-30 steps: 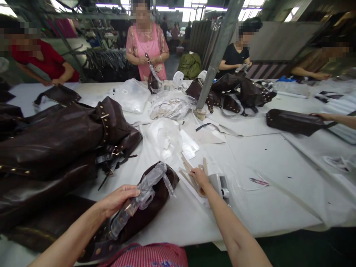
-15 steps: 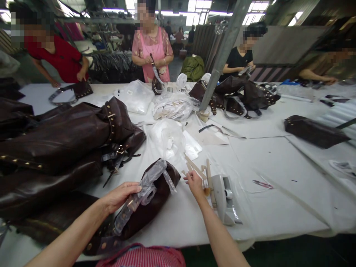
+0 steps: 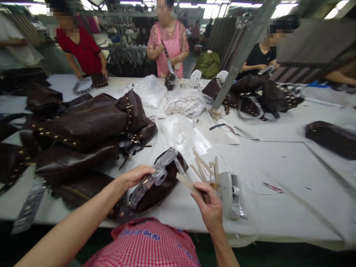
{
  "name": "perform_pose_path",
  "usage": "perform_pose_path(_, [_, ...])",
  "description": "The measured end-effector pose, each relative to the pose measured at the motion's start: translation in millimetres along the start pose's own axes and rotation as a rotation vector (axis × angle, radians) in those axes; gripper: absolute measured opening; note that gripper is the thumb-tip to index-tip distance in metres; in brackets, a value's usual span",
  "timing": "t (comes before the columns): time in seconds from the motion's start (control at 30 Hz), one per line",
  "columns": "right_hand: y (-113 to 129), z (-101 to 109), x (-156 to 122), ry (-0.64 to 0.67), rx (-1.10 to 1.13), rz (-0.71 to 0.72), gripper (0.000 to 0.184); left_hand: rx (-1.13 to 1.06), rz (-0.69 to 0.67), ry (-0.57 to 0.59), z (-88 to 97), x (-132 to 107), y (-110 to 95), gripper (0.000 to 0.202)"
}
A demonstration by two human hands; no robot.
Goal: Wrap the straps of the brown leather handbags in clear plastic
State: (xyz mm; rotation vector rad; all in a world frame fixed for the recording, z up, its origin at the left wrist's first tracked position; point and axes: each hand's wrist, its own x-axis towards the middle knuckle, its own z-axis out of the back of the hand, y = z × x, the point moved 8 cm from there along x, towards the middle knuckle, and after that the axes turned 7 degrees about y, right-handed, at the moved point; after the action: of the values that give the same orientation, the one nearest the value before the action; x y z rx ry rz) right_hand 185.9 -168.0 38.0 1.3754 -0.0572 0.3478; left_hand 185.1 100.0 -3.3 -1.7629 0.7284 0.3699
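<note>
A dark brown leather bag [image 3: 160, 194] lies on the table in front of me, with a strap [image 3: 168, 157] wrapped in clear plastic across its top. My left hand [image 3: 139, 175] pinches the wrapped strap at its side between thumb and fingers. Between the thumb and fingers of my right hand [image 3: 209, 205] is a flat beige strip [image 3: 185, 181], its free end pointing left toward the bag. Several similar strips [image 3: 198, 168] lie fanned out just beyond that hand. Right of them stands a grey-white tape dispenser [image 3: 226, 196].
Brown studded bags [image 3: 83, 122] are piled on the left, and more lie behind a slanted metal post [image 3: 236, 63]. Clear plastic [image 3: 178, 131] is heaped mid-table. Small snips [image 3: 272, 187] lie to the right. Across the table, several people handle bags and straps.
My right hand has taken hold of a beige strip and come back nearer me with it. My left hand still grips the wrapped strap. The whole view has shifted somewhat.
</note>
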Motion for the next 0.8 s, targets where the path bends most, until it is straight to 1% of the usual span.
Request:
perform_pose_path(0.1, [32,-35,-21,0.356,-0.068,0.085,0.025,-0.021,0.001,-0.009,-3.8,1,4,0.035])
perform_pose_path(0.17, [46,-47,-33,0.533,-0.094,0.137,0.026,-0.045,0.004,0.007,-4.9,2,8,0.034])
perform_pose_path(0.23, [53,-49,-41,0.637,-0.129,0.151,0.027,-0.071,-0.005,0.020,-4.2,1,12,0.031])
perform_pose_path(0.37, [55,-54,-55,0.858,-0.188,0.081,0.027,-0.092,-0.043,0.003,0.3,-3,15,0.027])
perform_pose_path(0.4, [56,-55,-58,0.896,-0.185,0.061,0.028,-0.096,-0.051,0.003,0.8,-4,15,0.028])
perform_pose_path(0.47, [57,-56,-64,0.914,-0.162,0.046,0.028,-0.108,-0.058,0.017,-0.6,-6,16,0.030])
perform_pose_path(0.53, [58,-54,-67,0.871,-0.139,0.058,0.026,-0.127,-0.067,0.033,-3.4,-8,17,0.032])
perform_pose_path(0.6, [57,-48,-67,0.778,-0.160,0.085,0.024,-0.146,-0.076,0.047,-6.4,-10,19,0.032])
perform_pose_path(0.67, [55,-40,-65,0.667,-0.244,0.115,0.023,-0.158,-0.080,0.060,-8.7,-11,20,0.030])
perform_pose_path(0.7, [54,-37,-64,0.646,-0.286,0.121,0.024,-0.160,-0.080,0.068,-9.3,-11,20,0.028])
perform_pose_path(0.73, [52,-37,-63,0.656,-0.309,0.122,0.025,-0.161,-0.079,0.074,-9.4,-10,20,0.027])
perform_pose_path(0.8, [46,-43,-67,0.757,-0.301,0.089,0.028,-0.165,-0.078,0.074,-8.7,-9,20,0.025])
